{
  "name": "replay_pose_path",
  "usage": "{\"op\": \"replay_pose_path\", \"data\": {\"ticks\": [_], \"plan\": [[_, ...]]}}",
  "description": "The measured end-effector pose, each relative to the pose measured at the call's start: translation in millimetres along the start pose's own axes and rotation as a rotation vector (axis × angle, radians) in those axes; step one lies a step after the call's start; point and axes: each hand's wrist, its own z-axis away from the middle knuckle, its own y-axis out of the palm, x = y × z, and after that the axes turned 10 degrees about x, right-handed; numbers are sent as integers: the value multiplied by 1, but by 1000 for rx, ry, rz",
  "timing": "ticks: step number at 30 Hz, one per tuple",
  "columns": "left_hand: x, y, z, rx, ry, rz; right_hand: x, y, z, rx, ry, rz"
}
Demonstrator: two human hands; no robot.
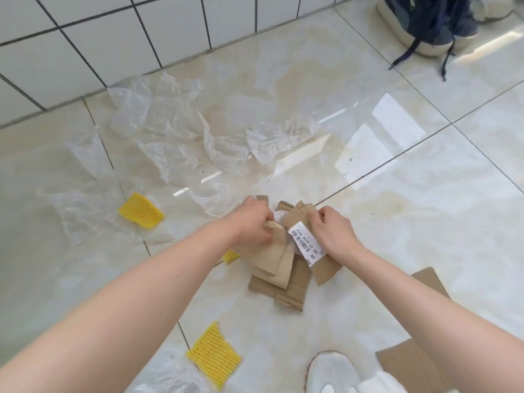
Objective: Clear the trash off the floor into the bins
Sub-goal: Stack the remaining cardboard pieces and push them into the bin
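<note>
Left hand: the left hand [253, 222], at the centre of the frame, has its fingers curled round the upper left edge of a bundle of flattened brown cardboard pieces [283, 262], grasping it.
Right hand: the right hand [333, 231], just right of centre, pinches the upper right part of the same bundle, with its thumb beside a white barcode label [307, 243] stuck on the cardboard.
Cardboard bundle: it hangs or rests between both hands over the glossy cream floor tiles [411, 208]; whether its lower end touches the floor cannot be told.
Crumpled paper: a bit of white paper [279, 215] shows between the two hands at the top of the bundle.
Other cardboard: a larger flat brown cardboard sheet [411, 361] lies at the lower right.
Yellow foam: three yellow ribbed foam net pieces lie on the floor, one at centre left [141, 210], one small one [230, 256] under the left wrist, one at the bottom centre [213, 356].
Plastic: clear crumpled plastic film [175, 129] spreads across the upper left of the floor.
Shoe: a white trainer [331, 373] sits at the bottom edge.
Background: a dark blue backpack [431, 21] lies at the upper right, and a white tiled wall [85, 38] fills the upper left.
</note>
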Motion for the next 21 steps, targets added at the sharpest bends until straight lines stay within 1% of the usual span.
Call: {"op": "replay_pose_path", "data": {"ticks": [3,5,7,10,12,14,15,17,19,21], "plan": [[11,-11,10,-116,38,55,1,-4,-1,0,7,-47],[27,-21,23,-210,-16,110,2,-5,0,5,11,-66],[50,-30,36,-312,-161,135,3,-4,2,21,9,-63],[84,-41,55,-438,-440,193,5,-2,6,61,-6,-24],[100,-42,62,-460,-501,193,9,-1,9,84,-38,13],[100,-36,64,-475,-465,143,13,0,12,91,-76,31],[95,-32,64,-500,-419,142,15,1,14,93,-91,32],[77,-24,60,-518,-309,248,18,2,18,106,-110,21],[56,-17,56,-411,-225,405,19,4,20,129,-125,24],[42,-10,50,-287,-172,467,19,6,22,163,-145,60]]}}
